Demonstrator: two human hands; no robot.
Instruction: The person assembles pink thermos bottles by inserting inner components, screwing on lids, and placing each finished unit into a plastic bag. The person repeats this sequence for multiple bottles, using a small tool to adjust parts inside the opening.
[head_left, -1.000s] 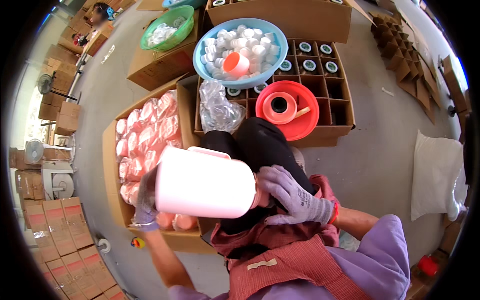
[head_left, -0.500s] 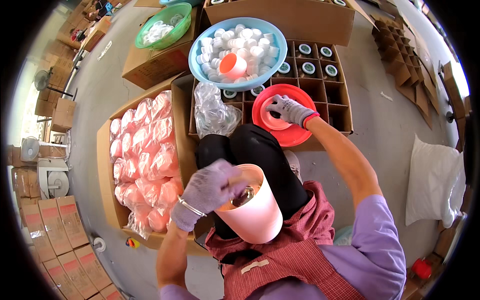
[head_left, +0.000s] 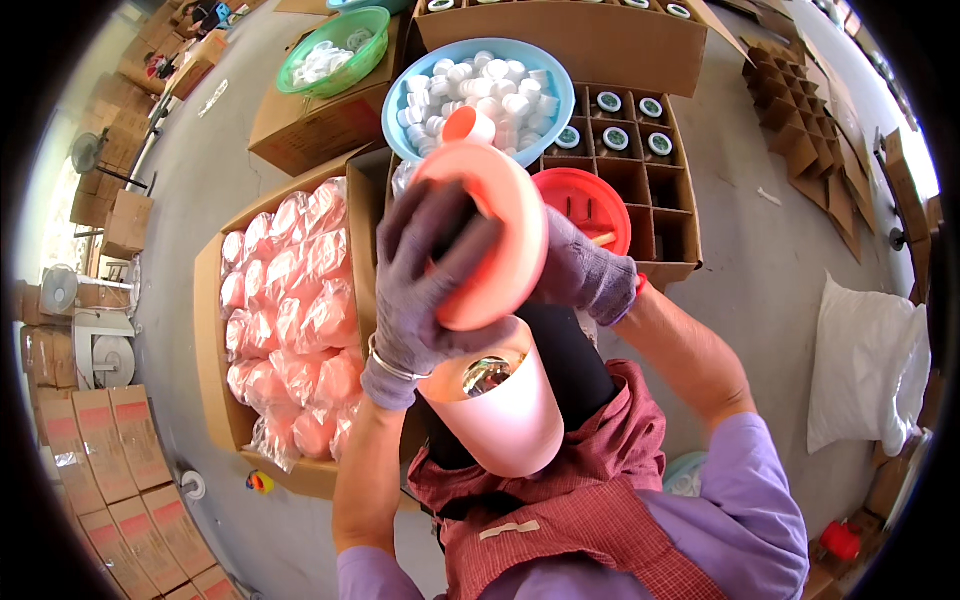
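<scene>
In front of me, above my lap, a round coral-pink lid point(head_left: 522, 225) is tilted between my two grey-gloved hands. My left hand point(head_left: 425, 265) grips its near left side, fingers spread over the hollow. From the right, my right hand point(head_left: 588, 262) holds the rim; its fingertips are hidden behind the lid. Below, a tall pale-pink cylinder point(head_left: 505, 425) leans on my lap with its mouth facing up. A shiny metal part point(head_left: 486, 375) shows inside it. Just beyond my right hand sits a red basin point(head_left: 622, 215), with small dark pieces and a yellowish stick in it.
A blue basin point(head_left: 388, 122) of white caps holds a coral cup point(head_left: 468, 126). It rests on a divided carton point(head_left: 690, 225) of lidded jars. At left stands a carton point(head_left: 208, 330) of bagged pink pieces. Behind is a green basket point(head_left: 375, 50); at right, a white sack point(head_left: 865, 370).
My right hand has come back from the red basin, and the pink lid that lay there is now up between both hands. My left hand has risen from the cylinder's mouth to the lid.
</scene>
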